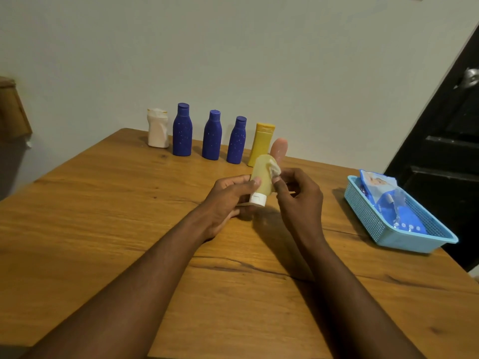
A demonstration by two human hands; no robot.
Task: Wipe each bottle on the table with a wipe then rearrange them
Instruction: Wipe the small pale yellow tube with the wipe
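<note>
Left grip (228,200): we curled it round a pale-yellow, white-capped tube (259,181) over the wooden worktop (103,229), mid-way.
Right grip (298,195): pinched a white wipe (275,170) against it.
Far edge: six bottles (212,136), three blue.

Six bottles (212,134) line the table's (103,229) far edge; basket (368,216) at right

A light-blue mesh basket (368,216) sits at the right, holding blue-and-white soft packets (381,187). Behind it stands a dark door (445,151) with a metal handle (470,77). At far left is what may be a wooden box (11,110).
</note>
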